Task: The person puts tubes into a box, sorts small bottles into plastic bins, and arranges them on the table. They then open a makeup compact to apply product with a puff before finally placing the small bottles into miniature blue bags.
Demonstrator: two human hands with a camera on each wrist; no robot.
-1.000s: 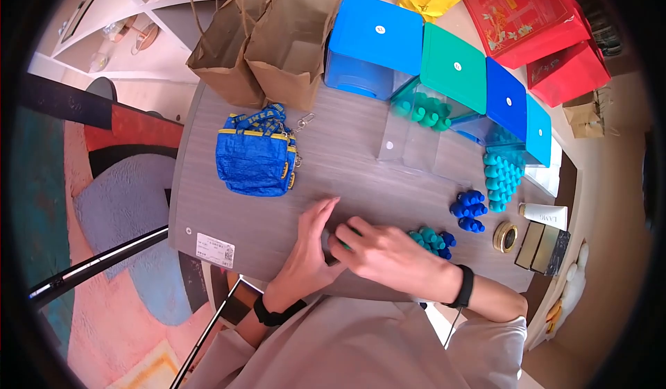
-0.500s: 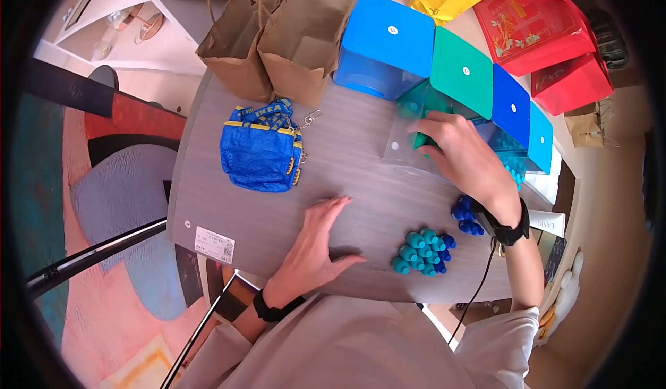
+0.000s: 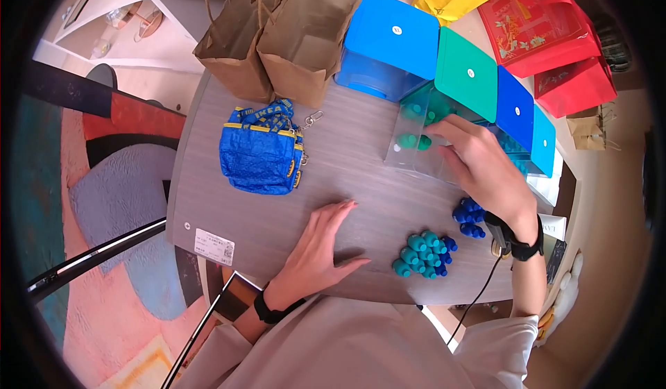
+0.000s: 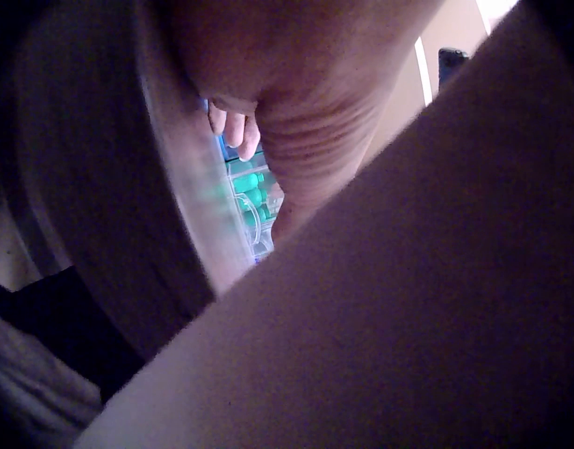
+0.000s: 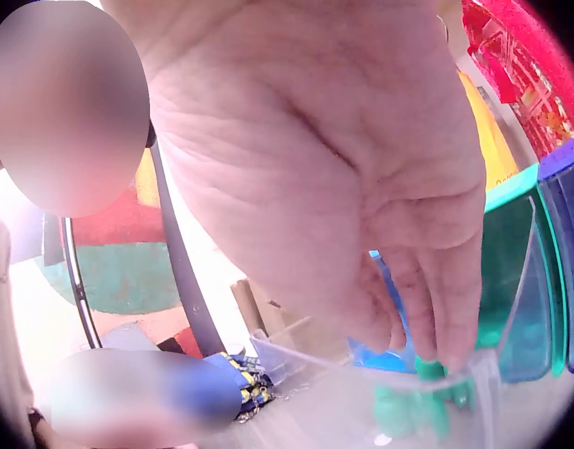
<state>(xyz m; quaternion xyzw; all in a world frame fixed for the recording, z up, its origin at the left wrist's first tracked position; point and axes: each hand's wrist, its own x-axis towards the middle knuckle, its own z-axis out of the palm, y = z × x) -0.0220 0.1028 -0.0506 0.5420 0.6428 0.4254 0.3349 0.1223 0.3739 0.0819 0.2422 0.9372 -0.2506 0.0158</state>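
Note:
My right hand (image 3: 479,156) reaches over the clear pulled-out drawer (image 3: 409,158) of the green-topped box (image 3: 466,70). Its fingers point down inside the drawer wall, and the thumb stands apart from them in the head view. Small green bottle-shaped pieces (image 3: 408,141) lie in that drawer; in the right wrist view green pieces (image 5: 427,412) show through the plastic just below the fingertips. My left hand (image 3: 312,247) rests near the table's front edge with fingers extended and thumb spread, holding nothing. To its right stands a cluster of teal bottle-shaped pieces (image 3: 420,250) beside dark blue ones (image 3: 449,247).
More dark blue pieces (image 3: 469,215) stand below my right wrist. A light blue box (image 3: 392,35), a dark blue box (image 3: 515,108) and a teal box (image 3: 543,139) flank the green one. Brown paper bags (image 3: 298,56) and a blue IKEA pouch (image 3: 258,156) are at left.
My right hand has moved from beside my left hand to the green-topped box's drawer, then slightly right. Green pieces now show in the drawer left of its fingers. The left hand has barely moved.

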